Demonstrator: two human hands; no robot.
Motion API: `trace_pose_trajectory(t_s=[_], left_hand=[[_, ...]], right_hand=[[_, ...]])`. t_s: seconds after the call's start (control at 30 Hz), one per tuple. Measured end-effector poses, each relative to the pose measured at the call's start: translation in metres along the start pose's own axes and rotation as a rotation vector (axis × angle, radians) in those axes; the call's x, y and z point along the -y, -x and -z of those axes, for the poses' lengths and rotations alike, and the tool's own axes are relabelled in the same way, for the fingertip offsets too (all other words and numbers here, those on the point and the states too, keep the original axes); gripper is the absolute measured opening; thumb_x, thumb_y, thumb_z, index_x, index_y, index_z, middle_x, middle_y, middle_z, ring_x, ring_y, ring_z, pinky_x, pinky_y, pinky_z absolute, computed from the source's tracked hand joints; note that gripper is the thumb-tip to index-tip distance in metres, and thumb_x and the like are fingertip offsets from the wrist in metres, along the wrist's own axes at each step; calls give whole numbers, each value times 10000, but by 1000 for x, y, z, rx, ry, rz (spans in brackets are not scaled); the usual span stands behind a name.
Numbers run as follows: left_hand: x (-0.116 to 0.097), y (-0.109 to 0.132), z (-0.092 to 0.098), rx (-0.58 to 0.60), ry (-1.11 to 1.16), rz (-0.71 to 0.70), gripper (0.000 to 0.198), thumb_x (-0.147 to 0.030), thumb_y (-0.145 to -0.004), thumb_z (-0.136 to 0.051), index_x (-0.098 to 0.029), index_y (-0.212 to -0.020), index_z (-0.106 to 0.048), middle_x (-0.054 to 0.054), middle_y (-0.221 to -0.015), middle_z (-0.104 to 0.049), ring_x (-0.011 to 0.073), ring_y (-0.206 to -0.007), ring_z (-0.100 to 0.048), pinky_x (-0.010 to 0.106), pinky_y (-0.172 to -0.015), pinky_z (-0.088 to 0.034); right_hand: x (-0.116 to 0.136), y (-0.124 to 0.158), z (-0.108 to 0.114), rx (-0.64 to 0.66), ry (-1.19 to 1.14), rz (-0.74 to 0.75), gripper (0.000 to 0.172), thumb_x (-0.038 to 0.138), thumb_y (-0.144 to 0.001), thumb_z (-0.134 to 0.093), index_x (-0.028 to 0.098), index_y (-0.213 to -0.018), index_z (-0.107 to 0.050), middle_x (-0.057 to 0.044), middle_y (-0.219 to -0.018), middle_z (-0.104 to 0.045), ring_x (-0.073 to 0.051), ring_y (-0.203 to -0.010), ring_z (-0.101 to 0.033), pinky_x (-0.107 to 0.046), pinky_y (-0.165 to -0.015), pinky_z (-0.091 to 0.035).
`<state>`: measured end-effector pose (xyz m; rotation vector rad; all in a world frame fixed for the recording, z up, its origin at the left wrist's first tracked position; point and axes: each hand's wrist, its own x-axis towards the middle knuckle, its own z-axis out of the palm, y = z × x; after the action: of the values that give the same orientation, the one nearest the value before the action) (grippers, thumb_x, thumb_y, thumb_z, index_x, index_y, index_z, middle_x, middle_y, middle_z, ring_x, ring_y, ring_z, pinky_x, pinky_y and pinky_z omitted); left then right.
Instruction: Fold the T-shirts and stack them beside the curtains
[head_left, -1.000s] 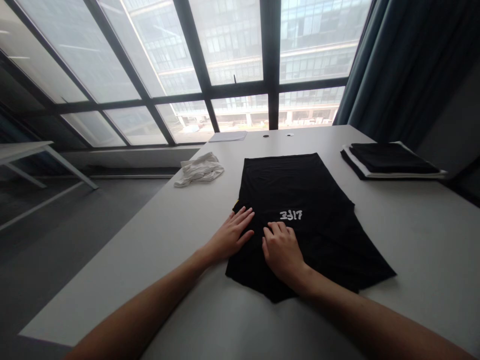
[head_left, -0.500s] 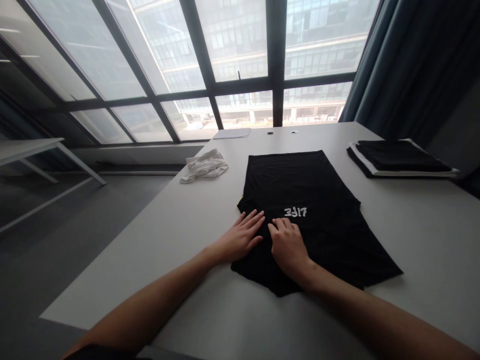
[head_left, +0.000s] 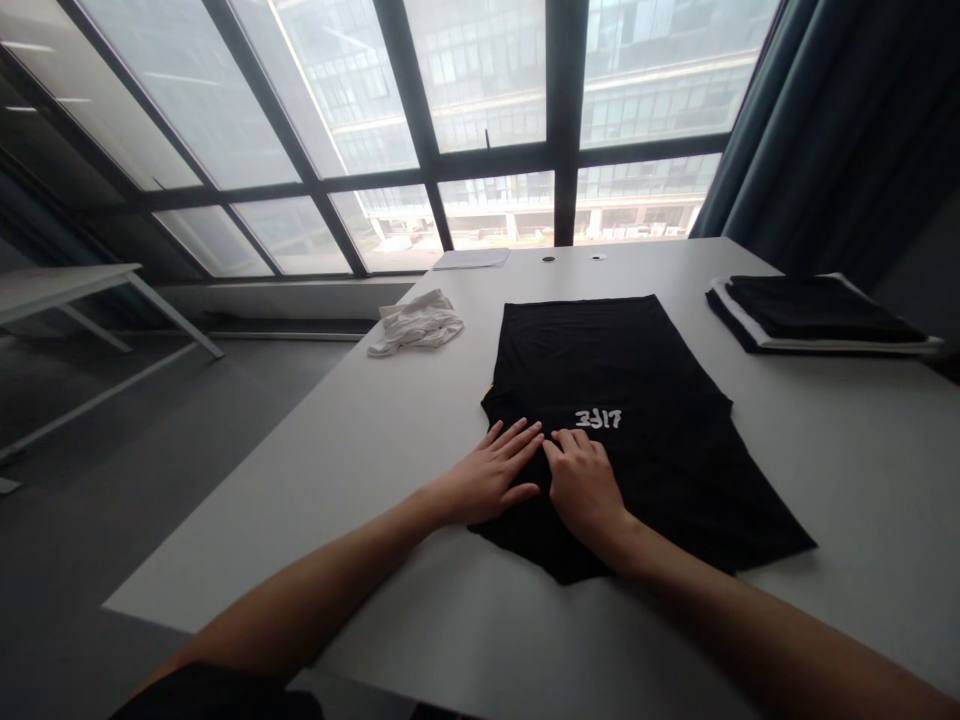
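Observation:
A black T-shirt (head_left: 585, 350) lies spread on the white table (head_left: 360, 440), its white lettering (head_left: 598, 419) upside down from where I look. My left hand (head_left: 499, 470) rests flat on the shirt's left part, fingers stretched out. Close beside it, my right hand (head_left: 585, 485) is closed on the shirt just below the lettering, fingers bent and held together. Its fingertips press at the cloth; how much fabric they pinch is hidden. A small yellow bit shows at the shirt's left edge.
A crumpled white cloth (head_left: 420, 325) lies at the table's left side, with white paper (head_left: 472, 259) behind it. Folded black and white garments (head_left: 821, 312) are stacked at the right. Windows and a blue curtain (head_left: 795, 140) stand beyond; another table (head_left: 67, 285) is far left.
The view has shifted a little, moving the scene slightly right and up. My left hand has slid slightly right, narrowing the gap to my right hand. The shirt lies as before.

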<state>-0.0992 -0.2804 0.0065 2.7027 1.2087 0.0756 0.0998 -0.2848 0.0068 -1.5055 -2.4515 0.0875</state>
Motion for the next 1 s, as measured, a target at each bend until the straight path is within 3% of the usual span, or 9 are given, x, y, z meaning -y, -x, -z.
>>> trace_pose_trajectory(t_s=[0.6, 1.0], left_hand=[[9, -3, -4, -57, -54, -47, 753, -582, -1030, -386, -296, -1630, -33, 65, -1678, -151, 280, -1544, -155, 497, -1251, -125], [6, -2, -1, -23, -45, -22, 783, -618, -1010, -404, -276, -1632, -74, 77, -1679, -141, 282, -1548, -127, 502, -1252, -117]], right_hand=[[1, -2, 1, -37, -13, 4, 334, 171, -937, -505, 151, -1239, -646, -150, -1250, -640, -271, -1153, -522, -390, -943, -411], [1, -1, 2, -46, -25, -9, 317, 182, -950, -485, 160, -1214, -660, -146, -1243, -643, -270, -1150, -528, -400, -948, -419]])
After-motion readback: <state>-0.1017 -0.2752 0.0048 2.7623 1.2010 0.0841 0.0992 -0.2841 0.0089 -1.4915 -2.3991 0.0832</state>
